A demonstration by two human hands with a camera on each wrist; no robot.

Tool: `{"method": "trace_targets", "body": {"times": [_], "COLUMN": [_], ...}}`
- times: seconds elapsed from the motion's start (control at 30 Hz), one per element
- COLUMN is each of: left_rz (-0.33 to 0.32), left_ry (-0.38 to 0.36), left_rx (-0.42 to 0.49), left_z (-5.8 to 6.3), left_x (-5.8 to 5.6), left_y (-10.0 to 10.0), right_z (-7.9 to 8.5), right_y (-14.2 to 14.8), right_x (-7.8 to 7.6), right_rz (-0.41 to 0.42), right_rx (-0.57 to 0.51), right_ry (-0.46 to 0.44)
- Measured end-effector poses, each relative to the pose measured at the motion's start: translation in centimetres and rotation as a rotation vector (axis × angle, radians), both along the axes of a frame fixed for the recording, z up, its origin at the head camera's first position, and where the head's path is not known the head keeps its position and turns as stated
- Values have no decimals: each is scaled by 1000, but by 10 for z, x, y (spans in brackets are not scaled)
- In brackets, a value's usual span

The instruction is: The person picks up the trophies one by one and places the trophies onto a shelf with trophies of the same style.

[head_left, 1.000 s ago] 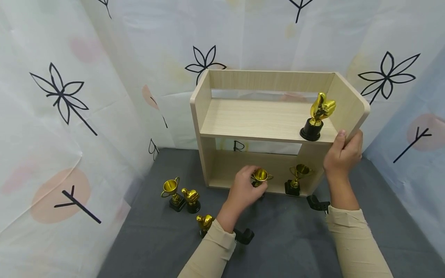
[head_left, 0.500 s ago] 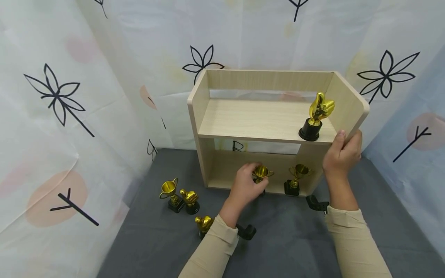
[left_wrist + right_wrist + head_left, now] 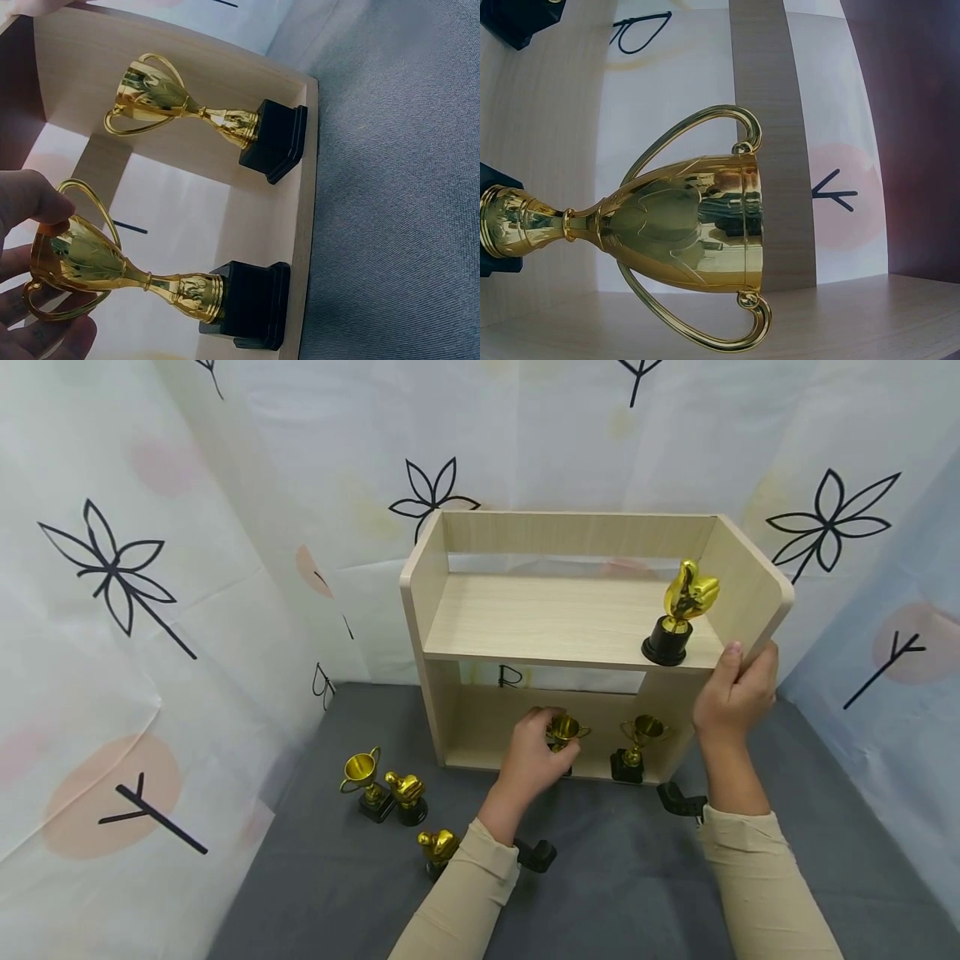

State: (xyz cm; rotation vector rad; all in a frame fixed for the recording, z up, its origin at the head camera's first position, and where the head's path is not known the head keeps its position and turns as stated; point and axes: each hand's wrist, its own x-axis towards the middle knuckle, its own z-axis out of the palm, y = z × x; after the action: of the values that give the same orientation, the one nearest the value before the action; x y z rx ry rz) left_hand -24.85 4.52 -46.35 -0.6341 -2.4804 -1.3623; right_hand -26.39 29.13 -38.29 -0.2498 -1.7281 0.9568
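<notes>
Near the left edge of the grey cloth-covered bench [image 3: 615, 877] stands a gold two-handled cup on a black square base [image 3: 368, 783], just beside a gold thumbs-up statuette on a black round base [image 3: 408, 795]. A second gold thumbs-up statuette [image 3: 437, 843] is partly hidden by the beige left sleeve [image 3: 465, 893]. The left hand [image 3: 528, 752] has its grip clamped on the bowl of another gold two-handled cup [image 3: 90, 259], at the front edge of the pale wooden shelf unit's [image 3: 525, 610] lower board. A matching gold cup [image 3: 637, 743] stands near that board's right front corner; above, a third gold thumbs-up statuette [image 3: 678, 614] stands near the upper board's right front corner. The right hand's [image 3: 735, 693] grip clasps the unit's right side panel.
</notes>
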Motion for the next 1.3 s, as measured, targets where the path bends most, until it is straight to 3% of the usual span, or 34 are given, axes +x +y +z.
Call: {"method": "trace_targets", "body": {"times": [0.53, 1.3], "left_rz": [-9, 31], "left_ry": [-68, -45], "left_rx": [25, 26], "left_z": [-3, -5], "left_x": [2, 4], "left_y": [4, 4], "right_z": [-1, -1], "right_y": [0, 0], "right_x": [0, -1], "right_rz": [6, 2], "right_rx": [-4, -9], "right_ry": [51, 52]}}
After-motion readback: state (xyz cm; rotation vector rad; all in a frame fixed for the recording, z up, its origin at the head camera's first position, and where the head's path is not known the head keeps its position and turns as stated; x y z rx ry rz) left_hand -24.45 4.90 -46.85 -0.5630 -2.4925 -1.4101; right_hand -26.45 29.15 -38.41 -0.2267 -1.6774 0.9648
